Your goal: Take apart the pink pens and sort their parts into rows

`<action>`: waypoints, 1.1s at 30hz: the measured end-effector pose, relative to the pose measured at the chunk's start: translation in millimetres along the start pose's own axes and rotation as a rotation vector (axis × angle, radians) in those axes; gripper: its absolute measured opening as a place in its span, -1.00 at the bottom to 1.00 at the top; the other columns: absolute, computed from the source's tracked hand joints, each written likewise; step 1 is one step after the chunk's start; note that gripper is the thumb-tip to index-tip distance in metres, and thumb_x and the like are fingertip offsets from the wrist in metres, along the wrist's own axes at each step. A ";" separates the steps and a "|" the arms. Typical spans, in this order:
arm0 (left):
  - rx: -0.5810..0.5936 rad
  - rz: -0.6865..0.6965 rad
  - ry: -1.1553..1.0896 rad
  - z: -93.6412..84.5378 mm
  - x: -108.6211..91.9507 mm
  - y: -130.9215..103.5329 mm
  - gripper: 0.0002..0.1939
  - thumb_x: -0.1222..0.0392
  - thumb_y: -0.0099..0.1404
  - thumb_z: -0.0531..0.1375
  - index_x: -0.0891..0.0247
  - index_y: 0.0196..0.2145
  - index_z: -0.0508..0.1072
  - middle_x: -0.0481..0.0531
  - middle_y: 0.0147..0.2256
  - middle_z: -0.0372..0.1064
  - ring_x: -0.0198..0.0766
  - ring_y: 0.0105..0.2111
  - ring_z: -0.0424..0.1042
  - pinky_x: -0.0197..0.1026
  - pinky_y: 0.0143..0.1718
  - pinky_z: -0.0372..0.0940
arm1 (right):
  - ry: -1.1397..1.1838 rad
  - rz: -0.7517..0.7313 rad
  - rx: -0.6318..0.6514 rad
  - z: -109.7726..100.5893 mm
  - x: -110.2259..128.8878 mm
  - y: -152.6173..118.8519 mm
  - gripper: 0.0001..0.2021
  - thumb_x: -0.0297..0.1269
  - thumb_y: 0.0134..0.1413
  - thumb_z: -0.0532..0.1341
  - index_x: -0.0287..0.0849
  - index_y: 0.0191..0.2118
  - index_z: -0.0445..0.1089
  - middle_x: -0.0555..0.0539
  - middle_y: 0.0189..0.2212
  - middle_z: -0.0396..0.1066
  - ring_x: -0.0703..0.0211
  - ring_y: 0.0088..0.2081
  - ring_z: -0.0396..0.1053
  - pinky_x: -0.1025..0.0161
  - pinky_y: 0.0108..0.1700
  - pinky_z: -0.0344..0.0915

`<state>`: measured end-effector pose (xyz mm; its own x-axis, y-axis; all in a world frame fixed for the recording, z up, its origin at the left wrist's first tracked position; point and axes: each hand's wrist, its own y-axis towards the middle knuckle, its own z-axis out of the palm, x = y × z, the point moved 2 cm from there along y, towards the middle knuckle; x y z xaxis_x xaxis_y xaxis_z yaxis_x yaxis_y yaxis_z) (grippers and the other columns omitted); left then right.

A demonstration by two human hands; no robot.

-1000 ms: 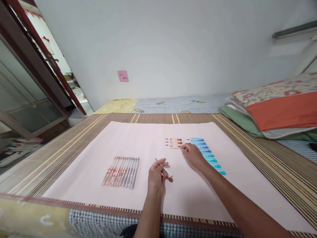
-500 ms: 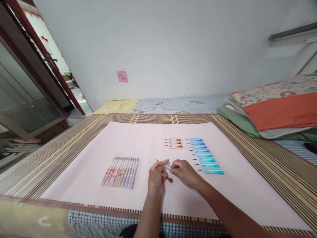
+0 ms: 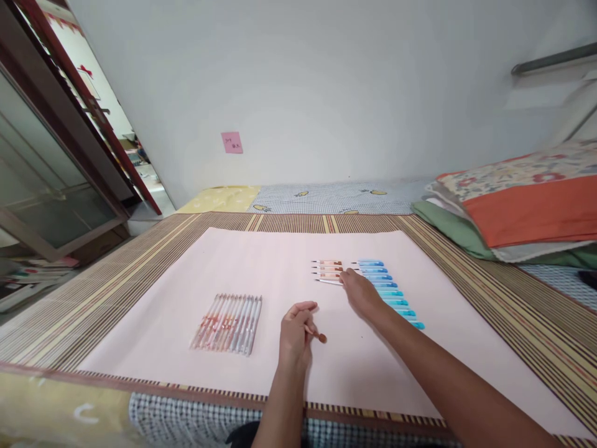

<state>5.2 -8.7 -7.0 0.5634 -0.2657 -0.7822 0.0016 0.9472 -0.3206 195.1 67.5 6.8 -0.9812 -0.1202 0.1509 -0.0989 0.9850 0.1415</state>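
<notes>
A thin white pen [image 3: 330, 282] is pinched by one end in the right hand [image 3: 361, 292], and its black tip is pointed to nine o'clock, close to the brown pens [image 3: 330, 269] at ten o'clock from that hand. If it is pushed a bit too far up, the nearest brown pen could be bumped and the neat row made crooked. The blue pens [image 3: 392, 292] are partly hidden by the right hand and wrist, from three to five o'clock, so they could be rolled by a low wrist. A brown-ended pen [image 3: 321, 337] is held in the curled left hand [image 3: 295, 326]; whether more are tucked inside cannot be told. If that grip is made loose, it could be dropped on the pink sheet [image 3: 186, 274].
</notes>
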 end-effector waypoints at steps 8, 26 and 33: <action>-0.024 -0.003 0.000 1.2 -1.7 -1.0 -0.72 0.27 -0.15 0.24 0.31 -0.37 0.51 -0.08 -0.59 0.39 -0.44 -0.75 0.07 -0.20 -0.72 0.27 | -0.046 0.004 -0.046 9.2 -0.6 0.1 -0.82 -0.50 0.34 0.08 -0.20 -0.18 0.43 -0.18 -0.15 0.46 0.07 -0.19 0.41 0.20 -0.20 0.07; -0.024 -0.006 0.006 0.9 -0.9 -1.8 -0.70 0.24 -0.13 0.26 0.31 -0.34 0.50 -0.09 -0.62 0.38 -0.42 -0.75 0.06 -0.14 -0.73 0.32 | -0.137 0.103 -0.021 -5.1 3.6 -15.7 -0.85 -0.35 0.34 0.15 -0.22 -0.21 0.47 -0.20 -0.15 0.49 0.03 -0.10 0.42 0.15 -0.12 0.03; -0.027 -0.005 -0.002 1.0 -0.8 -2.0 -0.71 0.22 -0.12 0.28 0.32 -0.35 0.50 -0.08 -0.62 0.39 -0.42 -0.75 0.05 -0.16 -0.73 0.31 | -0.153 0.110 -0.030 -5.1 9.3 -8.1 -0.80 -0.33 0.37 0.13 -0.25 -0.11 0.49 -0.23 -0.12 0.50 -0.01 -0.07 0.44 0.11 -0.08 0.06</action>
<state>5.6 -10.3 -5.2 0.5648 -0.2705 -0.7796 -0.0177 0.9406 -0.3391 187.6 57.7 12.1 -0.9998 0.0102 0.0168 0.0128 0.9867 0.1621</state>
